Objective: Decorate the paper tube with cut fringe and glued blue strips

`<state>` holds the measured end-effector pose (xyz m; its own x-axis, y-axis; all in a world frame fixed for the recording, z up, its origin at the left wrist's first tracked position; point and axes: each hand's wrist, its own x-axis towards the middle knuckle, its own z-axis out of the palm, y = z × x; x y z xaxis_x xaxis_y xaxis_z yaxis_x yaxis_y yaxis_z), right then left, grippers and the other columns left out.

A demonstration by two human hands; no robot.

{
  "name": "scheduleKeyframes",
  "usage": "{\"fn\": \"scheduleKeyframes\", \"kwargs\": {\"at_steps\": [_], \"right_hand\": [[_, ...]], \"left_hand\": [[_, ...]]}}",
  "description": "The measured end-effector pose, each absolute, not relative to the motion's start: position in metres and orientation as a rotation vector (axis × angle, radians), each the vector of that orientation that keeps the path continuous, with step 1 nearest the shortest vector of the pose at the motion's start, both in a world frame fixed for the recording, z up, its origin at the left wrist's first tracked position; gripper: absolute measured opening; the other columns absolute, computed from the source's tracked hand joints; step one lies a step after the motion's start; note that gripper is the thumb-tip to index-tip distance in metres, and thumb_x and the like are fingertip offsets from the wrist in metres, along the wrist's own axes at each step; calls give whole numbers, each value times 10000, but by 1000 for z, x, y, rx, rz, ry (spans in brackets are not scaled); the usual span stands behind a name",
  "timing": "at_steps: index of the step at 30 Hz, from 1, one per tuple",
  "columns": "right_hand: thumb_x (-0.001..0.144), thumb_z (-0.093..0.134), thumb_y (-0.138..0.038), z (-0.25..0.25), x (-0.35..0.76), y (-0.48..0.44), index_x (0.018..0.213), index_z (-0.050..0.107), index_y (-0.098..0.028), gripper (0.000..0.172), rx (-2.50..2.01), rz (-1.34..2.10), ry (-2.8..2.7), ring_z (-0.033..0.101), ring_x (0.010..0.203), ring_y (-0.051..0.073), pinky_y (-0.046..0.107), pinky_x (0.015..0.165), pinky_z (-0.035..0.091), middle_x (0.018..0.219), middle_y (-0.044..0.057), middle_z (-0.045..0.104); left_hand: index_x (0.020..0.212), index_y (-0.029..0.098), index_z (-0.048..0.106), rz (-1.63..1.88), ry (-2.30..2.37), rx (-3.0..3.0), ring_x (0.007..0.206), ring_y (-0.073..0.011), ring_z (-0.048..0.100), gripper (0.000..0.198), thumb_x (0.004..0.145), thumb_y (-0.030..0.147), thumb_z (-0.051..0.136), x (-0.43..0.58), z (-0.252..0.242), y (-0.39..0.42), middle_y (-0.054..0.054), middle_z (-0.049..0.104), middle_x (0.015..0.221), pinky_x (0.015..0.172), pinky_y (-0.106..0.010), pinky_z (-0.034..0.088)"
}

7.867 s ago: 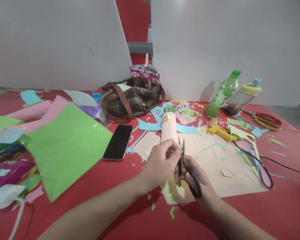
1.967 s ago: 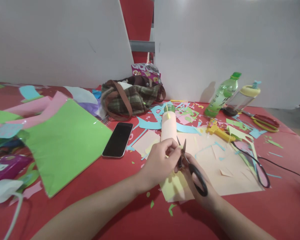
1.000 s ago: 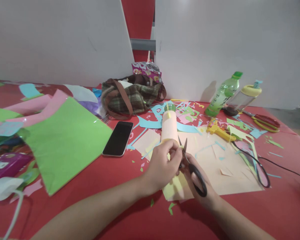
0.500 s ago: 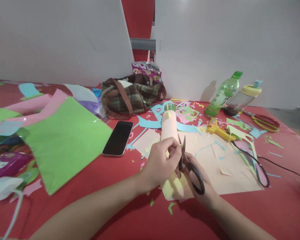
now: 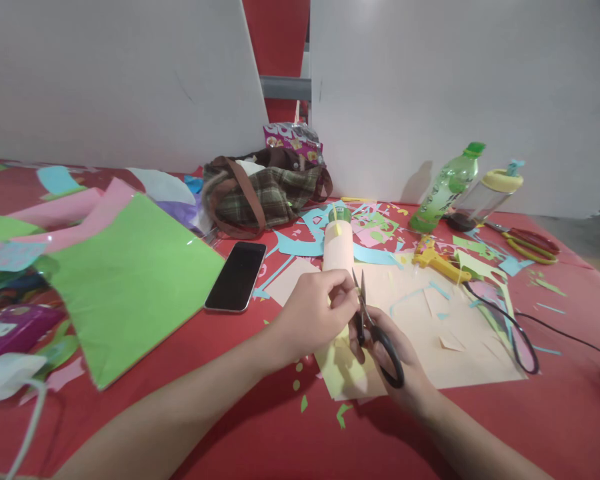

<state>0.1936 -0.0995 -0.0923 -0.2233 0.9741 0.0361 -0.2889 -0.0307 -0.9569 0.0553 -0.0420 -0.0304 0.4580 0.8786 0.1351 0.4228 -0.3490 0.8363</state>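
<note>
My right hand (image 5: 393, 347) grips black-handled scissors (image 5: 364, 300), their blades slightly parted and pointing away from me. Right beside the blades, my left hand (image 5: 320, 307) is closed in a pinch. A small bit of yellow shows at its fingertips, too small to make out clearly. Just beyond both hands lies a tube wrapped in pale peach paper (image 5: 339, 247), with a green end and a yellow piece on it. Beneath the hands, a sheet of yellow paper (image 5: 343, 380) rests on the red table.
Left are a phone (image 5: 236, 277) and green sheets (image 5: 135, 287). A plaid bag (image 5: 275, 193) sits at the back. To the right are a yellow glue gun (image 5: 440, 261) with a cord, a green bottle (image 5: 447, 190), a clear cup (image 5: 490, 197) and red-yellow scissors (image 5: 533, 245). Paper scraps lie scattered.
Both hands and the scissors have shifted slightly to the left. The scissor blades stand a little closer together.
</note>
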Motion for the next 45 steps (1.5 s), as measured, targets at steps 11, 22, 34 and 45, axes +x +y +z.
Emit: {"fn": "scheduleKeyframes", "kwargs": {"at_steps": [11,22,34,45], "right_hand": [[697,542,-430,-93,191,-100,1001,466,-241,366,-887,1555,-1135,359,512,88,244,472,301,730,5,448],[623,635,-393,-94,190,-95,966,429,-237,429,-921,1447,-1017,467,535,99,258,506,381,716,-14,457],[640,650,-190,-93,194,-94,950,407,-270,403,-970,1410,-955,479,668,101,235,615,391,775,-28,459],[663,632,-181,-97,195,-94,969,405,-269,391,-964,1427,-980,479,677,97,229,627,388,779,-30,458]], "left_hand": [[559,157,469,606,1105,2078,576,-98,446,162,704,189,403,45,-18,-33,24,487,578,498,-185,314],[547,158,471,575,992,2080,518,-90,412,146,673,166,398,44,-23,-33,36,441,512,457,-184,291],[482,167,373,248,825,2157,403,-69,304,154,626,131,412,49,-29,-39,45,357,444,366,-184,209],[526,159,456,238,848,2175,402,-62,321,129,650,155,420,50,-31,-39,45,382,449,375,-178,221]]}}
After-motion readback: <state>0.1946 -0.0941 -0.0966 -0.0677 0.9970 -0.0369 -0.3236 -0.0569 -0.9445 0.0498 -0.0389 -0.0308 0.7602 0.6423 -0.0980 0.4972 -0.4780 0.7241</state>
